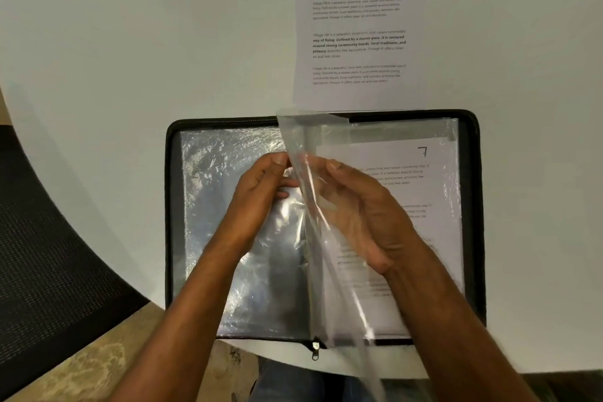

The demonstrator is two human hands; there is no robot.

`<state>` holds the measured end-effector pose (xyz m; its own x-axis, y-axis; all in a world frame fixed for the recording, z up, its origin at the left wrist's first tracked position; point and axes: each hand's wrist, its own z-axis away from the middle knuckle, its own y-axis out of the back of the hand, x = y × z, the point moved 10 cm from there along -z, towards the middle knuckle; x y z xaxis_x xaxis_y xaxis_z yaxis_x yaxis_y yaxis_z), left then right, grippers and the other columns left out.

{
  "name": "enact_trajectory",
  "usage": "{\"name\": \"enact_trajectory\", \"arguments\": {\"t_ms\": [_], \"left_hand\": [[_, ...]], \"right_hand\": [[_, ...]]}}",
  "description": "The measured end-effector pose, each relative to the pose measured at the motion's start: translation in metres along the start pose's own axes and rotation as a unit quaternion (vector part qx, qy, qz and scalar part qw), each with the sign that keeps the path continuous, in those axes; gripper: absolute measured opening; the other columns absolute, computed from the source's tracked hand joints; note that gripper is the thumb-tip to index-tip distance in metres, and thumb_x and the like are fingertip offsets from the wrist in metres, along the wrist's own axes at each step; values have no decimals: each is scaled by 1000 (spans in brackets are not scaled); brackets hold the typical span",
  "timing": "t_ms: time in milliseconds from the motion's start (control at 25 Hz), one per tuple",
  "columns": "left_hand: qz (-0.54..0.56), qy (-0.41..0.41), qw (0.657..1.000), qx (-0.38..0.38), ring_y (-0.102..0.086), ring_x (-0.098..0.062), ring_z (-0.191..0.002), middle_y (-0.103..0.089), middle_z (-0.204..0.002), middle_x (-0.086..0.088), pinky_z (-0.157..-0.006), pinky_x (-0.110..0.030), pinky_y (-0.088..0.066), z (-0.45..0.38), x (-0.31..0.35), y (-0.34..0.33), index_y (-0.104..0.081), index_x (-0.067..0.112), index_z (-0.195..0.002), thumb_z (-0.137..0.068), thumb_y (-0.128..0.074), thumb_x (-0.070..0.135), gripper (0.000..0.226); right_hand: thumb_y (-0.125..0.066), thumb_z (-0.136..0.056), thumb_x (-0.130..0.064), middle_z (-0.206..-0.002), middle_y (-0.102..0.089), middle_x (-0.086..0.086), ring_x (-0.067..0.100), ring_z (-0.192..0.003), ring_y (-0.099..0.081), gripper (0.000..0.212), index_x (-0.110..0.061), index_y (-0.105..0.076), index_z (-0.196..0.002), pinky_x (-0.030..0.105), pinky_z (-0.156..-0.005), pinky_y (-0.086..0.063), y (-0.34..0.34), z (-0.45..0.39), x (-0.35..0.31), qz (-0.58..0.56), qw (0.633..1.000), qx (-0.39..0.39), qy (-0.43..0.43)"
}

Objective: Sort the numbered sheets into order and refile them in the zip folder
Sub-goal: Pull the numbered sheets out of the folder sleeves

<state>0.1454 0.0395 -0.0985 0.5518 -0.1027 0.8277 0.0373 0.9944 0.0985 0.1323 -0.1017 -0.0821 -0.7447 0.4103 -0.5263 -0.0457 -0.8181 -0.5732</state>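
Nearest the person, at the near edge of the white round desk [130, 42], the silver zip pull [315, 347] of the open black zip folder [171, 206] hangs just over the rim. The folder lies flat and open, its left half showing crinkled, shiny clear pockets, its right half a pocket with the white printed sheet marked 7 [421, 166] inside. Over the spine both hands work one clear thin plastic sleeve [313, 238], which stands lifted and curled between them. The left hand [261, 192] pinches its edge with narrow, closed fingertips; the right hand [359, 215] lies behind the film with fingers loosely curved, apparently holding its other side, though the film blurs the exact contact. The sleeve looks very light, limp and slippery, likely to cling to itself and to crease, so it is probably best taken near the open top edge with a light pinch on each layer, pulled apart gently rather than tugged. The paper will be light and bendable too, stiff only across its short width, and should slide in more easily if held by a corner or its upper edge. Beyond the folder, touching or overlapping its far edge, the white printed sheet marked 4 [355, 26] lies flat toward the far side of the desk.
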Motion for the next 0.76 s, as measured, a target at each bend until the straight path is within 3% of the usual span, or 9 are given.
{"name": "enact_trajectory", "arguments": {"t_ms": [120, 240, 360, 440, 520, 600, 680, 760], "left_hand": [[24, 20, 999, 8, -68, -17, -97, -74, -114, -5, -84, -32, -53, 4, -5, 18, -66, 15, -128, -102, -37, 58, 58], [26, 39, 999, 26, -70, -22, -112, -73, -122, -7, -100, -46, -54, 10, -9, 39, -65, 17, -131, -102, -32, 64, 65], [6, 49, 998, 33, -71, -22, -111, -74, -121, -4, -102, -51, -53, 14, -11, 57, -66, 21, -130, -100, -28, 62, 64], [-6, 49, 998, 43, -73, -21, -106, -76, -115, -3, -95, -46, -55, 16, -11, 68, -68, 24, -126, -100, -27, 63, 62], [-22, 43, 997, 60, -73, -19, -103, -76, -113, -1, -92, -43, -56, 17, -12, 78, -69, 26, -123, -100, -30, 65, 60], [-48, 33, 995, 76, -71, -16, -108, -74, -116, 3, -96, -43, -55, 18, -14, 86, -68, 27, -123, -101, -36, 65, 55], [-123, 17, 986, 111, -68, -11, -110, -71, -118, 9, -99, -42, -54, 20, -16, 97, -66, 33, -123, -99, -44, 69, 48], [-218, 11, 964, 154, -64, -7, -106, -67, -114, 17, -93, -37, -52, 25, -13, 106, -62, 38, -120, -93, -42, 78, 52]], "right_hand": [[-48, -104, -32, -138, -66, -5, 11, -140, -50, 35, -19, -72, -126, 53, -124, -23, -16, -11, 14, 13, 1000, -4, -14], [-52, -100, -44, -141, -63, -14, 4, -141, -47, 40, -27, -69, -132, 44, -125, -22, -26, -23, 33, 69, 997, 5, -29], [-54, -91, -56, -141, -62, -18, -5, -135, -49, 55, -28, -63, -139, 28, -117, -31, -40, -29, 47, 133, 991, -5, -22], [-54, -98, -49, -127, -69, -19, -12, -122, -55, 39, -27, -70, -127, 15, -102, -38, -49, -31, 47, 161, 987, -12, 8], [-52, -104, -32, -129, -68, -12, -16, -115, -58, 33, -19, -71, -127, 5, -93, -41, -56, -32, 43, 200, 979, -8, 42], [-52, -106, -26, -141, -61, -6, -16, -121, -53, 33, -18, -68, -134, 6, -98, -41, -58, -35, 48, 254, 966, -9, 57], [-57, -104, -31, -152, -51, -10, -8, -137, -44, 34, -27, -64, -138, 21, -113, -39, -56, -37, 59, 348, 935, -14, 71], [-61, -102, -30, -158, -44, -13, -2, -145, -35, 38, -31, -60, -141, 31, -119, -37, -55, -36, 67, 433, 896, -25, 91]]}}
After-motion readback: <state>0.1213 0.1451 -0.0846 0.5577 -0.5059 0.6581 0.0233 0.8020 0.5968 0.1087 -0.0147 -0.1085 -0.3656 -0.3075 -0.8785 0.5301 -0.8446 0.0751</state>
